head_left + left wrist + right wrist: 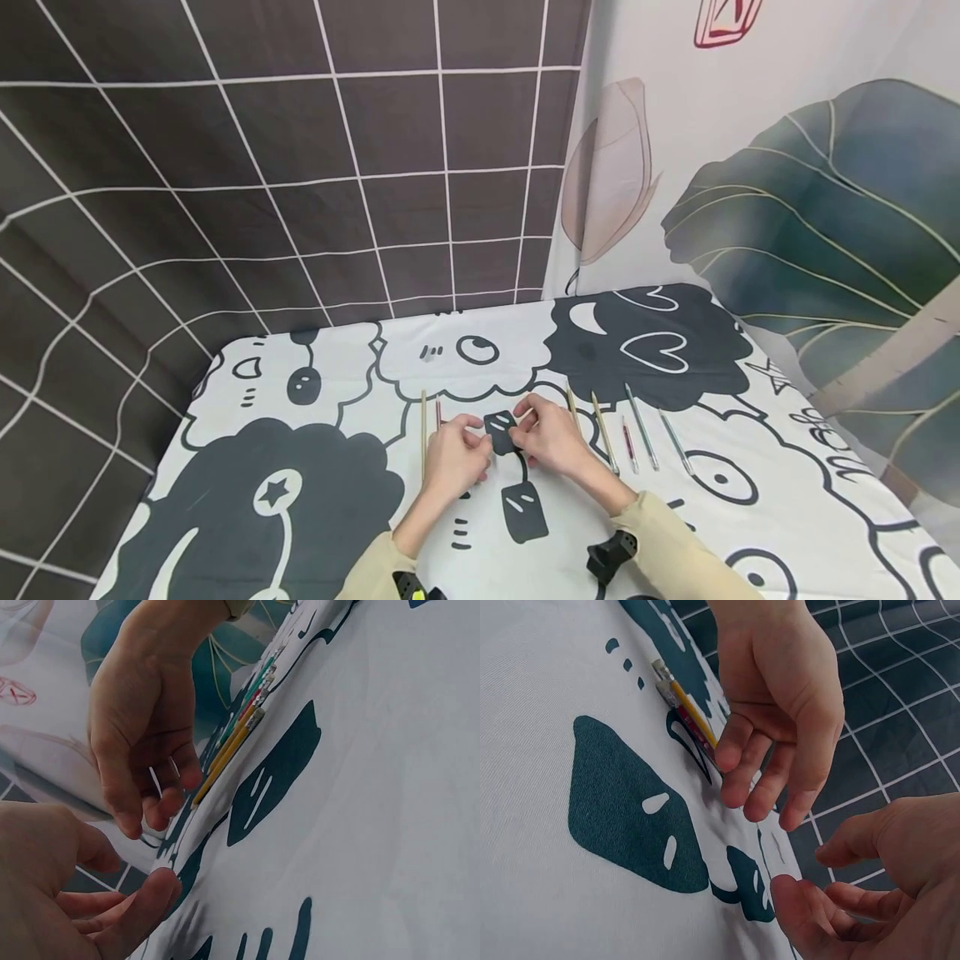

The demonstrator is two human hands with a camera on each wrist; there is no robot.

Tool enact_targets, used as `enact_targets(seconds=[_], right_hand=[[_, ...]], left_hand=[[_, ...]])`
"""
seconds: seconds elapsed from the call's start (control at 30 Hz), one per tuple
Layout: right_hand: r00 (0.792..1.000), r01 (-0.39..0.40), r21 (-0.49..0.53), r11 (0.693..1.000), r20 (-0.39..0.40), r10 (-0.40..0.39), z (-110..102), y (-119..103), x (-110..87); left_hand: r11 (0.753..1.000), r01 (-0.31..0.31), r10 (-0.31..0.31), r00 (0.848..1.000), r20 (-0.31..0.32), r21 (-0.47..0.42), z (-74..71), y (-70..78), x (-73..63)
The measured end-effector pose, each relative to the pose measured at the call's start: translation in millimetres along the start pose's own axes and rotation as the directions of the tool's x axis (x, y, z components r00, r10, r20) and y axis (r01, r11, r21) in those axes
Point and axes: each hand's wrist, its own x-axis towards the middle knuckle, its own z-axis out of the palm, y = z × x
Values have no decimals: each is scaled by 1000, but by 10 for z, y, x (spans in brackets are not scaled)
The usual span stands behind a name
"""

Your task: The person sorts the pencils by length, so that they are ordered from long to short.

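My left hand (pixel 459 454) hovers over the white patterned cloth with fingers loosely bent and nothing between them. Facing it across a small gap, my right hand (pixel 551 433) is also bare, its fingers relaxed. Beside the left hand lie a yellow pencil (pixel 423 429) and a red pencil (pixel 438 410), the red one partly hidden by the hand. To the right of the right hand are two more yellow pencils (pixel 603 433), a short red pencil (pixel 628 444) and two teal pencils (pixel 641 427). In the left wrist view, metal ferrules show on this right-hand group (pixel 236 746).
The cloth (pixel 577 533) has black cartoon shapes printed on it and covers the whole surface. A dark gridded curtain (pixel 300 167) hangs behind and to the left. At the back right stands a white wall with a painted leaf (pixel 817 225).
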Motion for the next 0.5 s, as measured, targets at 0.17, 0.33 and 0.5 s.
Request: enact_targets(seconds=[0.17,0.33,0.5], right_hand=[[1000,-6,22,1000,3,6,-27,33,-16],[1000,-26,50,998,7,25,-69,67,-37],[999,-46,48,998,-19,46,-117,105,-60]], left_hand=[[1000,1,-1,1000,8,-19,50,11,5],[999,18,-17,1000,19,-35,114,20,20],[999,7,-6,1000,16,-33,189,42,35]])
